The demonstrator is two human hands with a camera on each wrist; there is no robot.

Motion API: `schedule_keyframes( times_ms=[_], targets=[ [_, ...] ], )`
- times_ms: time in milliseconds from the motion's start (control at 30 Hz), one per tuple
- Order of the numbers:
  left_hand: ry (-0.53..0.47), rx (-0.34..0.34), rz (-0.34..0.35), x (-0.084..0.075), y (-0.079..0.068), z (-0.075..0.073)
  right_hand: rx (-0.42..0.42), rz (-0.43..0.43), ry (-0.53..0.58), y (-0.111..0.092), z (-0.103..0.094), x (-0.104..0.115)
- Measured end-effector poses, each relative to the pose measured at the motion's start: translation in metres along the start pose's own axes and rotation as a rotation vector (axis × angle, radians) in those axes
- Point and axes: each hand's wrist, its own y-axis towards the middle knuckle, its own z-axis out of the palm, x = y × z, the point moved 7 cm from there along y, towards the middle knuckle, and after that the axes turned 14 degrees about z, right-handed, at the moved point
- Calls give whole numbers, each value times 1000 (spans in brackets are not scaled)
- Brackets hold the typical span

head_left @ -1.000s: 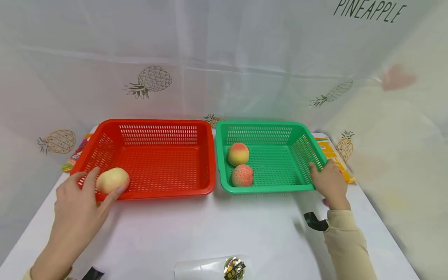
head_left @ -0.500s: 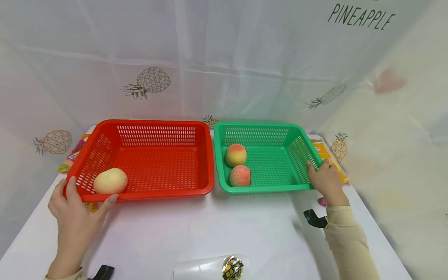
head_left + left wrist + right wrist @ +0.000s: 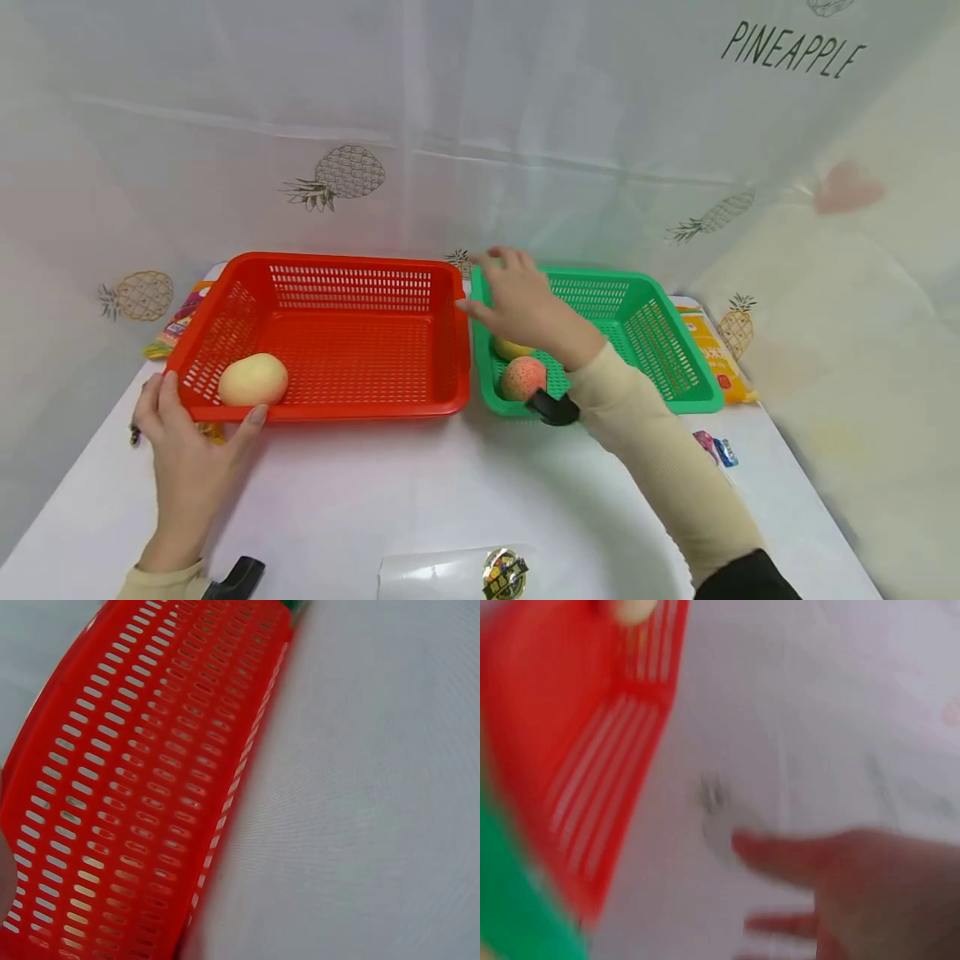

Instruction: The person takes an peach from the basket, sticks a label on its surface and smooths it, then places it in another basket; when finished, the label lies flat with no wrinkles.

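Note:
My left hand (image 3: pixel 191 454) grips the front left corner of the red basket (image 3: pixel 360 411), with the thumb on its front rim and the fingers along its side. A pale yellow, peach-like fruit (image 3: pixel 253 380) lies inside by that corner. My right hand (image 3: pixel 525 304) is over the left end of the green basket (image 3: pixel 663 350), fingers spread and holding nothing. Beneath it, a pinkish peach (image 3: pixel 523 378) shows in full, while a yellow peach (image 3: pixel 512 347) is mostly hidden. The right wrist view is blurred, showing the hand (image 3: pixel 885 885) with thumb and fingers apart.
Colourful packets (image 3: pixel 180 321) lie left of the red basket, and a yellow packet (image 3: pixel 716 354) is right of the green one. Small wrapped sweets (image 3: pixel 724 452) are at right. A clear plastic sheet (image 3: pixel 442 575) with a sticker lies in front. A curtain hangs behind.
My right hand has let go of the green basket's right rim and swung left. My left hand has moved from the pale fruit to the red basket's corner.

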Motion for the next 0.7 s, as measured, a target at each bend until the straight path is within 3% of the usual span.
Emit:
schedule_keyframes(
  times_ms=[133,267,400,533,700],
  targets=[
    [-25,-23,1,4,-1,2,176,-277,-40,27,26,92],
    [-42,-35,-12,5,-3,5,310,-450,-143,39,57,166],
    [-60,-40,-20,2,-2,7,389,-567,-236,42,81,221],
    [-63,-22,-26,0,0,6,484,-556,-246,47,96,254],
    [-56,-50,-20,3,2,-2,651,-477,-200,48,112,279]
  ],
)
